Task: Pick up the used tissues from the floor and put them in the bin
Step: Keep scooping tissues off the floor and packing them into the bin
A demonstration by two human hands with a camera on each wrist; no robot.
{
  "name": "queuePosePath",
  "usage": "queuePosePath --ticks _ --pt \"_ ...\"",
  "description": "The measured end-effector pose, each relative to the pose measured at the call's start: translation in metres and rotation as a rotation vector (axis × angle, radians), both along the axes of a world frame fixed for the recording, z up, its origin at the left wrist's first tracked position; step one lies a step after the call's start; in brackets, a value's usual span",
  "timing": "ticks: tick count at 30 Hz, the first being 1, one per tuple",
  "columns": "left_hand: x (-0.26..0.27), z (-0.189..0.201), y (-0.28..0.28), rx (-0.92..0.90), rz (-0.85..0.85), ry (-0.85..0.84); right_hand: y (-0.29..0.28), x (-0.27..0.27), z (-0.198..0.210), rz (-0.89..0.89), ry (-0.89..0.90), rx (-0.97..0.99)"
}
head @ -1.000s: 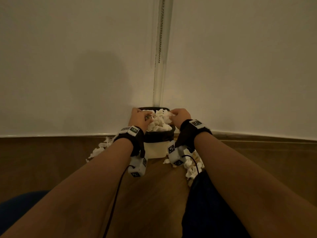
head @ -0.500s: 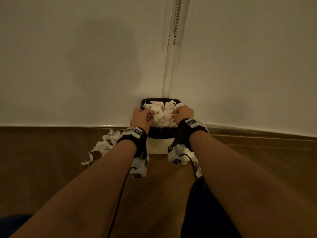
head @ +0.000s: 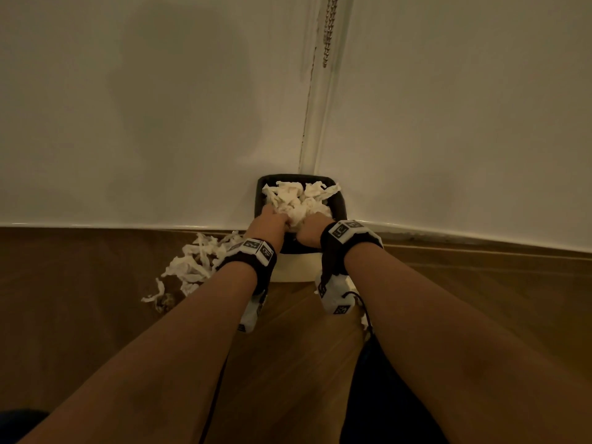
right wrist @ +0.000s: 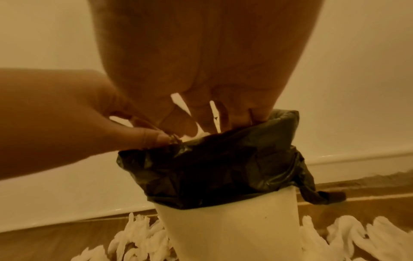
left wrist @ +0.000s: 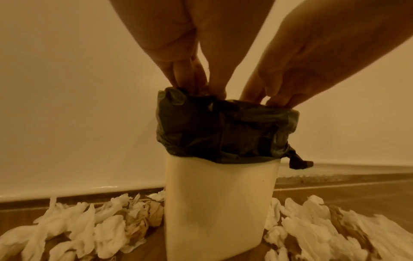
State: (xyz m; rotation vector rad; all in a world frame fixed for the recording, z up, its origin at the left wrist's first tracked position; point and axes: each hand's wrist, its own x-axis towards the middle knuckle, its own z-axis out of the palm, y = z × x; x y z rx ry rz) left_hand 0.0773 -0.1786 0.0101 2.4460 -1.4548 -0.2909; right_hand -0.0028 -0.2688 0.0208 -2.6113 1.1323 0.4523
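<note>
A white bin (head: 296, 267) with a black liner (head: 340, 200) stands in the wall corner, heaped with crumpled white tissues (head: 298, 200). Both hands reach into its top. My left hand (head: 270, 217) has its fingers sunk in the heap at the left, and in the right wrist view its thumb and forefinger (right wrist: 156, 136) pinch tissue at the liner rim. My right hand (head: 310, 227) dips in beside it with fingers and thumb drawn together on tissue; its fingertips (left wrist: 273, 100) vanish behind the liner (left wrist: 223, 127). More tissues (head: 192, 267) lie on the floor left of the bin.
The floor is brown wood, with white walls meeting just behind the bin and a bead chain (head: 330, 30) hanging in the corner. More tissues (left wrist: 317, 229) lie right of the bin (left wrist: 219, 203). My dark-clothed leg (head: 384, 395) is low at the right.
Both hands have sunk from above the heap down into the bin top, pushing tissue in. The view has tipped down and closer, so more of the left floor pile shows.
</note>
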Motion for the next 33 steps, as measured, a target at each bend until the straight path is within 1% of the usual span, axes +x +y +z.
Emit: queuePosePath --ticks 2,5,7,9,11,12,14,16,19,21,22,24,27,31,33 --pt "-0.001 -0.002 -0.003 0.068 -0.041 -0.048 -0.001 -0.001 -0.008 -0.032 0.068 -0.002" --pt "0.000 -0.002 -0.012 0.097 -0.072 -0.094 0.001 0.001 -0.013 -0.021 0.168 -0.015" --pt "0.003 0.001 -0.016 0.139 -0.077 -0.174 0.004 0.004 -0.012 -0.066 0.232 -0.023" --pt "0.006 0.002 -0.018 0.162 -0.062 -0.295 0.003 0.009 -0.012 -0.052 0.204 -0.012" --pt "0.006 0.002 -0.020 0.210 -0.060 -0.358 0.008 0.007 -0.006 -0.007 0.128 -0.007" --pt "0.004 0.001 -0.022 0.246 -0.085 -0.371 0.007 0.006 -0.007 0.015 0.075 -0.022" --pt "0.001 -0.003 -0.024 0.282 -0.150 -0.377 0.008 0.002 -0.004 0.051 0.008 -0.057" --pt "0.001 -0.003 -0.023 0.295 -0.186 -0.342 0.009 0.000 -0.002 0.061 0.006 -0.041" --pt "0.005 -0.006 -0.020 0.319 -0.189 -0.242 0.009 0.001 0.001 0.077 0.077 0.030" --pt "0.005 -0.005 -0.017 0.285 -0.167 -0.205 0.009 0.000 0.001 0.099 0.089 0.027" --pt "0.004 -0.005 -0.014 0.259 -0.157 -0.205 0.011 -0.002 0.003 0.105 0.068 0.019" --pt "0.001 -0.006 -0.008 0.222 -0.147 -0.229 0.014 -0.003 0.006 0.097 0.050 0.000" --pt "-0.003 -0.008 0.004 0.159 -0.143 -0.265 0.018 0.004 0.012 0.084 0.087 -0.021" --pt "-0.007 -0.007 0.022 -0.031 -0.124 -0.286 0.021 0.012 0.019 0.018 0.133 -0.048" --pt "-0.007 -0.004 0.031 -0.121 -0.082 -0.282 0.024 0.013 0.027 0.003 0.082 -0.041"
